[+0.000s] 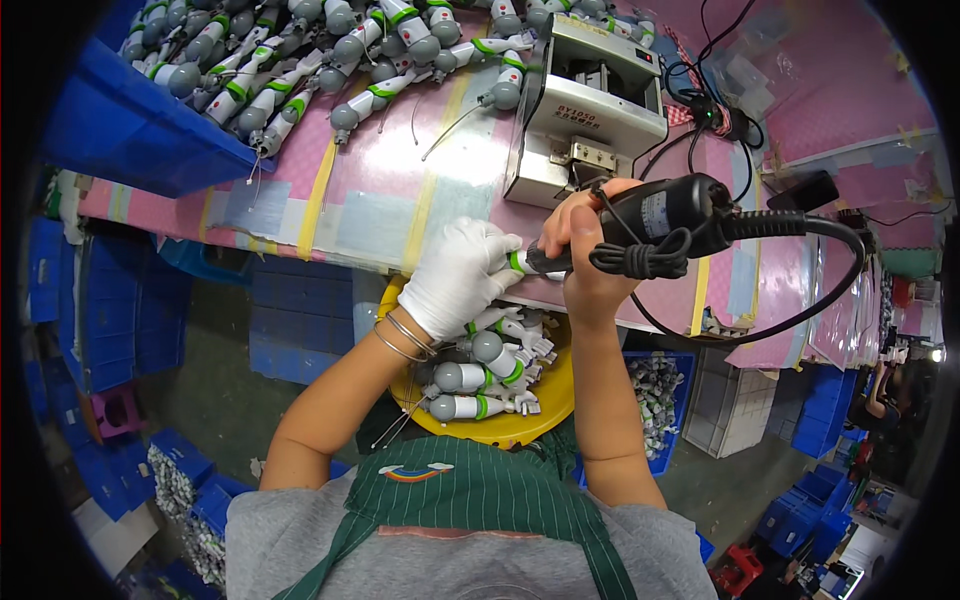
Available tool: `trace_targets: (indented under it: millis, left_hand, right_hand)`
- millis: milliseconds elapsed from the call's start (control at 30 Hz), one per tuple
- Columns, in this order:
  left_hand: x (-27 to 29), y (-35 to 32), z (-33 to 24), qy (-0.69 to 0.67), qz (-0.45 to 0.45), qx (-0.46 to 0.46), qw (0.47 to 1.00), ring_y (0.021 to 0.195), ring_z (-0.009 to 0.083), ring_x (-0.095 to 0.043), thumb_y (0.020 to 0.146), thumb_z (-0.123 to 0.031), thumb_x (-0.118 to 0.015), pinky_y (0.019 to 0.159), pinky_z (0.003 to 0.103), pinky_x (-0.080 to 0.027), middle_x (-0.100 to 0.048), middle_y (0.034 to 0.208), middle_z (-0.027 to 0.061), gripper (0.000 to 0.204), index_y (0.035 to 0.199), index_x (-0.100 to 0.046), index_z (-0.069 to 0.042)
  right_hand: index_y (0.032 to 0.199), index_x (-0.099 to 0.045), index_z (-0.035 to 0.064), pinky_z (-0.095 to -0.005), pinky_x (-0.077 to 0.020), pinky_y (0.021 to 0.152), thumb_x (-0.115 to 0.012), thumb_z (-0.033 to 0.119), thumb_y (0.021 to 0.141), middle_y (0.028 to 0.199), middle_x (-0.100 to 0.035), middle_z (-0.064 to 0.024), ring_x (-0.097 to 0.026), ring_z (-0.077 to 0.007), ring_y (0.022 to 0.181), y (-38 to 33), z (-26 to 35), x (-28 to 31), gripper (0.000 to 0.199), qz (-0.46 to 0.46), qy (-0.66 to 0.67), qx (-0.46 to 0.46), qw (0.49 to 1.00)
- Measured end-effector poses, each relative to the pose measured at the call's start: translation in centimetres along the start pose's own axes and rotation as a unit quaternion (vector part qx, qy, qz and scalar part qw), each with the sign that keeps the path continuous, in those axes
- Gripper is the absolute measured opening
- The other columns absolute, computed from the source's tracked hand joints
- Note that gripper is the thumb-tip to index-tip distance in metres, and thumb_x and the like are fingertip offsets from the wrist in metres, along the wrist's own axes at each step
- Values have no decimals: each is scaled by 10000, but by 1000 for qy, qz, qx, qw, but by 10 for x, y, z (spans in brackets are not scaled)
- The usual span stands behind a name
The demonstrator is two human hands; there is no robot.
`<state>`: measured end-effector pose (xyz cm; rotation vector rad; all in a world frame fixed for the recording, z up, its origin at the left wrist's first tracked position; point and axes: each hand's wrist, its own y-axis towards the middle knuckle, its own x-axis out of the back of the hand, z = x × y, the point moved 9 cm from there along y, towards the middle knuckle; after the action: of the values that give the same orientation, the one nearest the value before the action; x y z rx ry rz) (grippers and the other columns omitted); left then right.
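My left hand, in a white glove, is closed around a toy robot arm, whose white end with a green band shows past the fingers. The rest of that piece is hidden by the glove. My bare right hand grips a black electric screwdriver, held almost level with its nose pointing left at the piece. Whether the bit touches a screw cannot be made out. Below my hands, a yellow basin holds several white-and-grey toy arms with green bands and thin wires.
Just beyond my right hand stands a boxy metal screw feeder. More toy arms are heaped at the back left, beside a blue bin. The screwdriver's thick cord loops at right. Dark cables lie behind the feeder.
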<state>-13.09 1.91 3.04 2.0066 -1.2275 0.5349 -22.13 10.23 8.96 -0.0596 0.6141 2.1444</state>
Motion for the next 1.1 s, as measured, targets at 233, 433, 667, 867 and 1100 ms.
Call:
trace_targets:
  millis: [233, 433, 667, 867, 1100]
  left_hand:
    - [-1, -2, 2, -5, 5, 5, 1000, 814, 313, -574, 701, -118, -783, 753, 411, -464, -608, 773, 88, 290, 969, -683, -72]
    - [-4, 0, 7, -22, 25, 16, 999, 794, 318, -567, 686, -84, -781, 745, 415, -458, -593, 766, 92, 352, 1026, -691, -84]
    - [-6, 0, 11, -16, 34, 10, 999, 773, 318, -564, 678, -81, -776, 737, 420, -455, -581, 755, 93, 327, 992, -685, -71]
    - [-18, -38, -35, -6, 179, -59, 982, 810, 330, -615, 725, -175, -725, 703, 427, -488, -633, 850, 122, 268, 959, -649, -70]
    - [11, -51, -45, -99, 218, -74, 968, 838, 336, -607, 716, -181, -723, 757, 425, -495, -652, 929, 129, 326, 1013, -655, -66]
  right_hand:
    - [1084, -407, 30, -312, -480, 526, -534, 4, 910, 680, -490, -76, -484, -148, 526, -3, 4, -4, 217, 3, 29, 25, 999]
    - [1017, -441, -10, -298, -465, 496, -541, -46, 898, 617, -501, -72, -493, -133, 483, -5, -1, 11, 160, -65, -146, 107, 981]
    - [976, -489, -27, -271, -450, 492, -609, -53, 866, 657, -533, -60, -530, -131, 490, -1, 9, 4, 164, -104, -137, 117, 978]
    - [1099, -506, -12, -299, -467, 491, -609, 38, 917, 672, -536, -70, -521, -148, 494, 12, 47, 9, 215, -67, 43, 57, 995]
    - [1041, -527, 1, -335, -485, 509, -598, 94, 940, 647, -516, -76, -531, -177, 519, 60, 79, 29, 154, -86, 6, 127, 988]
